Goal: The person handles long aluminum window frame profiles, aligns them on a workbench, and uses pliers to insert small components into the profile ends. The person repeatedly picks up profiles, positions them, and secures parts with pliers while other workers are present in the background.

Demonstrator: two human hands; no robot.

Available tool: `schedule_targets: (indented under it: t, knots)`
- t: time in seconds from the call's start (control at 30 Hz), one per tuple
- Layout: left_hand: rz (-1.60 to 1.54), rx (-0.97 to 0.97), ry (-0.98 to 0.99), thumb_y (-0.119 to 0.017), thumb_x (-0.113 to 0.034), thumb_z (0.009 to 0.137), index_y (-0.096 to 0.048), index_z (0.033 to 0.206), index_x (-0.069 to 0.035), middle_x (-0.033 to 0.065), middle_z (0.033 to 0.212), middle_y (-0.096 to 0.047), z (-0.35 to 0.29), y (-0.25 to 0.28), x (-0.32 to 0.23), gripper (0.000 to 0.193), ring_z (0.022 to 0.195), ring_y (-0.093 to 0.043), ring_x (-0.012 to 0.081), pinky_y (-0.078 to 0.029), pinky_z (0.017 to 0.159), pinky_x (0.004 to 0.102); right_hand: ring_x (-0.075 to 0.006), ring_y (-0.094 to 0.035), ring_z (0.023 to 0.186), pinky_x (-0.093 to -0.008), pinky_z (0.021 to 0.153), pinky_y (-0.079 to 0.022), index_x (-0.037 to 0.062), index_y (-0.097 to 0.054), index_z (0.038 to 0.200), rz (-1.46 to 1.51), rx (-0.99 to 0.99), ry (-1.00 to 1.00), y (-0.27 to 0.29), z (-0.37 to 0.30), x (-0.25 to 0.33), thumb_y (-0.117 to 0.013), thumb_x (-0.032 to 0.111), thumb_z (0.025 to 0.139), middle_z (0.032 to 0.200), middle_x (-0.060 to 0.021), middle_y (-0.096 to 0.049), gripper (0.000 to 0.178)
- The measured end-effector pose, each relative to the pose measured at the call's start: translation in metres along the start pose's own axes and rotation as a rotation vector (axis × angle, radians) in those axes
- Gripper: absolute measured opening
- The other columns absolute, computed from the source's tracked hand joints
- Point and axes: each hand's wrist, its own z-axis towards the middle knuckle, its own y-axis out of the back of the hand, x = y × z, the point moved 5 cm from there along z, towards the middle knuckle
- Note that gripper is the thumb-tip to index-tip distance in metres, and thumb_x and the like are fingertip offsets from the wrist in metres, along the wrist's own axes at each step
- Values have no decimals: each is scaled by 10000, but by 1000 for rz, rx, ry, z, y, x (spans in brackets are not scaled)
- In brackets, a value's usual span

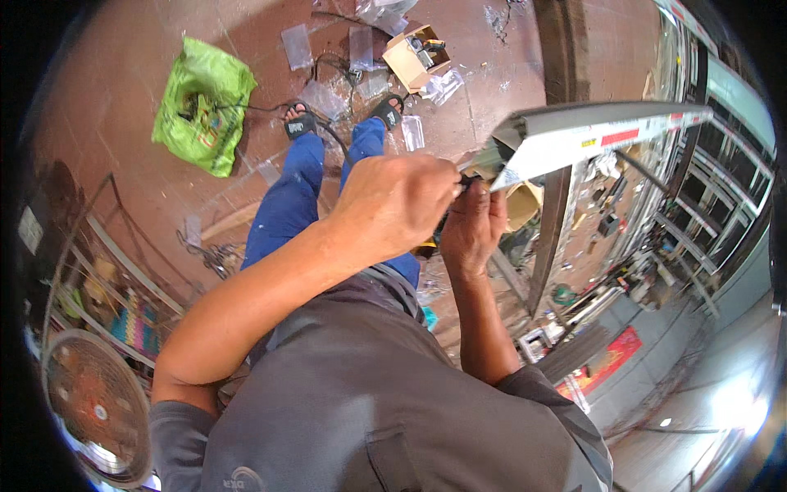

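My left hand (400, 198) reaches across my body with its fingers curled closed, slightly blurred. Its fingertips meet a small black piece (467, 180), too covered to name more exactly. On the other side of that piece my right hand (475, 227) pinches it between thumb and fingers. Both hands are at the near end of a long aluminium profile (607, 143), grey on top with a white, red-marked film along its side. The profile's hollow end faces the hands and its far end runs off to the right. Something dark below the hands is mostly hidden.
A green plastic bag (205, 107) and an open cardboard box (416, 59) with tools lie on the tiled floor, among cables and plastic scraps. A round fan (97, 406) stands at lower left. Upright brown posts (551, 238) and metal frames (697, 230) fill the right.
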Motion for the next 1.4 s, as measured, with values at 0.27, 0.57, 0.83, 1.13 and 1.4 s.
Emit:
schedule_targets:
  t: [0.27,0.57,0.83,1.13,1.4]
  knots:
    - [-484,130,528,-591,-194,1077,-696,1083,19,36,880,-681,-12,-14,5,237,772,-632,96,-526,661,276,-79,-580,922,-267,808,-505,17,-586,1183,167,30,12,-26,-4,-6,-635,235,1063,1052,-21,-641,254]
    - [-443,11,456,-619,-162,1068,-614,1158,-11,96,1009,-693,-15,-15,0,175,832,-664,144,-560,718,302,-152,-559,706,-328,628,-467,7,-607,942,99,-1,254,-26,1,-14,-722,184,982,803,-75,-597,214]
    - [-227,-2,372,-660,-131,1053,-589,1055,-23,32,972,-680,-14,-13,-13,129,888,-680,125,-558,809,293,-240,-578,721,-358,633,-447,-7,-600,875,135,-38,304,-27,9,-10,-740,184,924,808,-118,-584,241]
    - [-296,33,385,-671,-155,1049,-644,1156,12,48,1036,-700,5,-20,-21,201,907,-685,139,-563,853,307,-194,-568,666,-361,599,-439,-3,-610,816,132,-126,185,-16,17,7,-735,154,890,754,-102,-606,214]
    - [-244,68,495,-681,-152,1036,-653,1092,-4,47,869,-701,11,-18,-15,161,789,-656,125,-525,769,277,-171,-570,634,-366,585,-460,-13,-619,822,159,-326,201,32,67,30,-668,203,981,658,-97,-580,273]
